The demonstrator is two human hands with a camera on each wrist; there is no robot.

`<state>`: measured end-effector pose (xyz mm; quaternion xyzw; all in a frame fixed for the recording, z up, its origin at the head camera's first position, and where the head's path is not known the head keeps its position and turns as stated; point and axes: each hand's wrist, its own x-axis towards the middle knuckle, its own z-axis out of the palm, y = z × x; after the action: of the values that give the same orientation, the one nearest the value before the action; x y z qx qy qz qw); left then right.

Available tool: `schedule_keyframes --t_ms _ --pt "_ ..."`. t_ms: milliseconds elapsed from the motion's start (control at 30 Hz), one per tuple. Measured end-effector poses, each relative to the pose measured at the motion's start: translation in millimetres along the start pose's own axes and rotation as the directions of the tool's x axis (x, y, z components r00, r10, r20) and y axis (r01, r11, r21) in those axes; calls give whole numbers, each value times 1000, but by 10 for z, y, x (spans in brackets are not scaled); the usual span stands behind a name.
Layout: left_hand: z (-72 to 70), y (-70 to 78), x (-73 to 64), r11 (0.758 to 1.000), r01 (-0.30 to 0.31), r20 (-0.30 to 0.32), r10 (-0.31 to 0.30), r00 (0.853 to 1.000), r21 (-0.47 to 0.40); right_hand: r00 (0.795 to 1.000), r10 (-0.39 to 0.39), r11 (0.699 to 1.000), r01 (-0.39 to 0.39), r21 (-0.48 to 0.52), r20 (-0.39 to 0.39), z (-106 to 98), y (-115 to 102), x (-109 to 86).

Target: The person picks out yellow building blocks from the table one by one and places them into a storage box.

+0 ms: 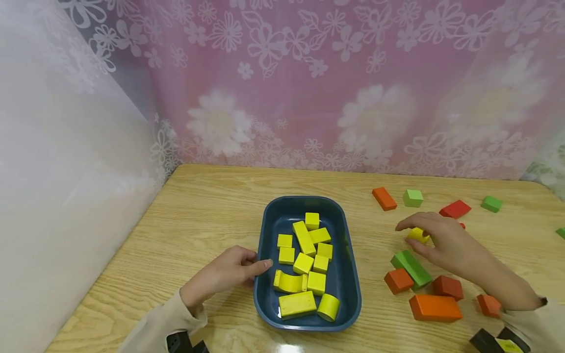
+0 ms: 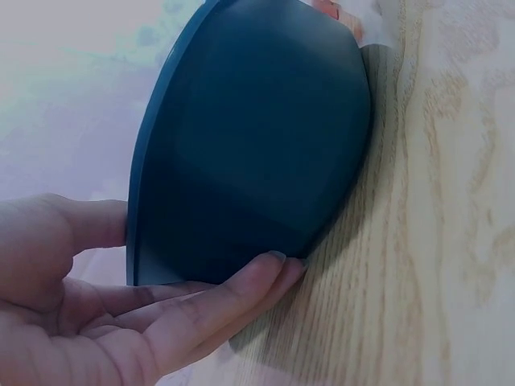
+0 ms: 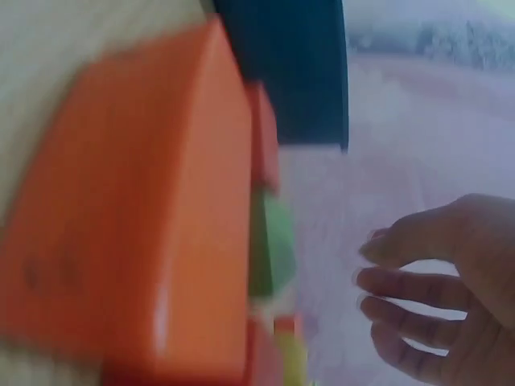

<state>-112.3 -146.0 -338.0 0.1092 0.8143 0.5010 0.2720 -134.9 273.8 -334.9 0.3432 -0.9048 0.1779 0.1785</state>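
Note:
A dark blue tray (image 1: 353, 274) stands on the table with several yellow blocks inside, among them a yellow cylinder (image 1: 328, 307) and a curved yellow block (image 1: 290, 282). My left hand (image 1: 231, 269) grips its left rim, thumb over the edge; in the left wrist view the fingers (image 2: 241, 293) lie along the tray's outer wall (image 2: 257, 129). To the right of the tray, my right hand (image 1: 441, 240) hovers over another yellow block (image 1: 417, 235), partly hidden by it. The right wrist view has that hand (image 3: 434, 289) in the air, fingers loosely bent, nothing between them.
Around my right hand lie a green block (image 1: 411, 268), an orange block (image 1: 435, 308) and several red ones. Farther back are an orange-red block (image 1: 384, 198), a light green block (image 1: 412, 198), a red block (image 1: 455, 209) and a green block (image 1: 491, 204). A floral curtain (image 1: 309, 98) hangs behind the table.

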Motion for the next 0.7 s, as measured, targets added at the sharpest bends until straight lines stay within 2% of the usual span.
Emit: schedule_keyframes --t_ms 133,300,400,567,700 --pt "0 -6 -3 1000 9 -4 -9 1000 3 996 67 996 -63 -64 56 0 188 -46" --pt "3 -14 -8 1000 3 4 -3 1000 -8 984 134 989 -125 -80 120 90 342 -140" --pt "5 -16 -6 1000 0 8 0 1000 -12 977 154 987 -145 -69 149 154 376 -177" --pt "5 -17 -3 1000 -3 7 3 1000 -13 954 211 977 -209 -29 213 208 371 -180" --pt "-2 -15 -3 1000 -18 12 18 1000 -23 961 196 981 -193 -35 198 218 364 -175"
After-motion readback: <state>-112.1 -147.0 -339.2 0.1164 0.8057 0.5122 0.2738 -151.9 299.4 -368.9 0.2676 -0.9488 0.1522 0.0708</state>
